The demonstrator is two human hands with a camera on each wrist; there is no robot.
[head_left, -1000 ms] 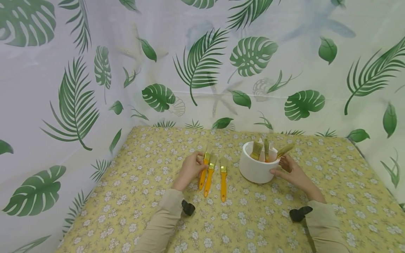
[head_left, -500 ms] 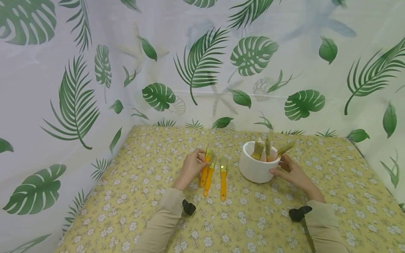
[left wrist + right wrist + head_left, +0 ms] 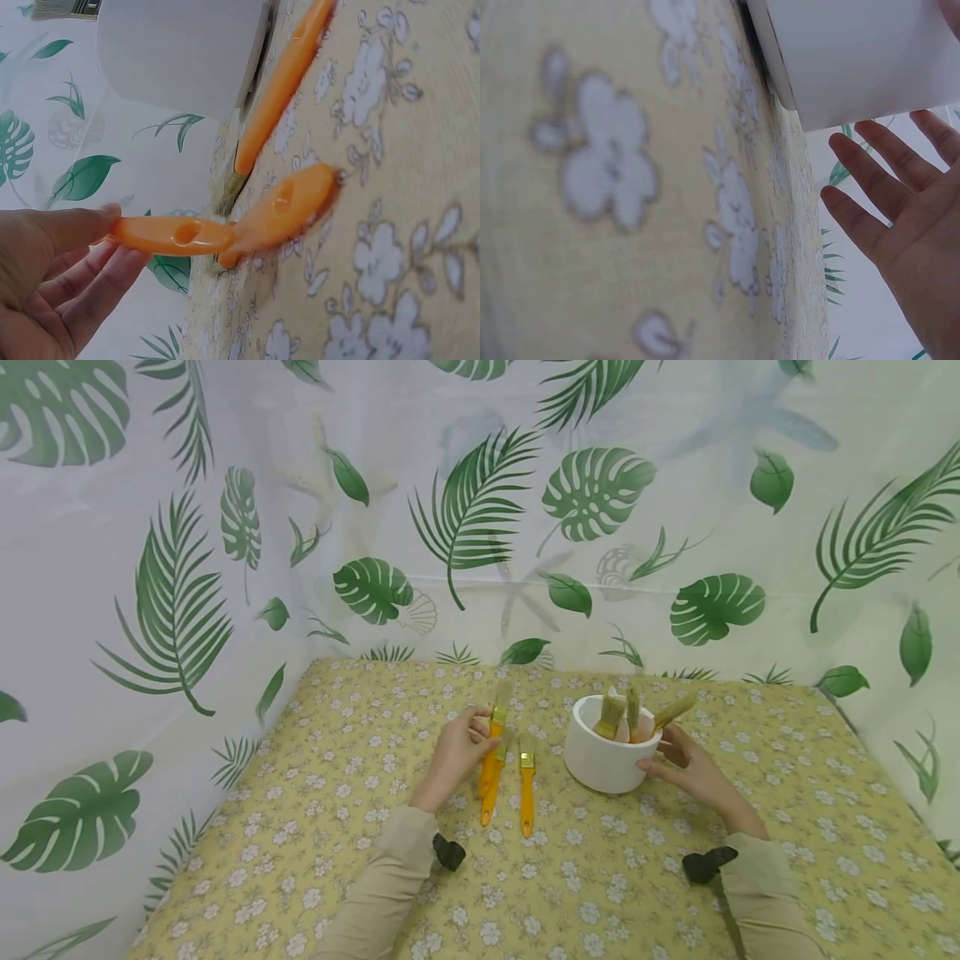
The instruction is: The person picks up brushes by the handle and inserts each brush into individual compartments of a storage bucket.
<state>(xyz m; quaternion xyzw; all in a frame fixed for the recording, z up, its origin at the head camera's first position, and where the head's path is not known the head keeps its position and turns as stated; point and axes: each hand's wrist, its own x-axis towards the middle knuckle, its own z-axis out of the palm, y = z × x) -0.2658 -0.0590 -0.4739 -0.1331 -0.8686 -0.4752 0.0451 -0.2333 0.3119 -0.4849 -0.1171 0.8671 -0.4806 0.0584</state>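
My left hand pinches a paintbrush by its orange handle, bristles up. In the left wrist view the handle's free end sits above the table. Just beneath it lies a second orange-handled paintbrush, partly hidden in the head view. To its right a third paintbrush lies flat, bristles away from me. My right hand is at the right side of a round white container, thumb in front, the straight, spread fingers at its wall. Several paintbrushes stand bristles-up in the container.
A yellow floral cloth covers the table. White sheets with green leaves hang behind it and on both sides. Each wrist wears a black camera.
The paintbrush in my left hand has risen, its bristles now higher and farther from me. The right hand and white container stay almost where they were.
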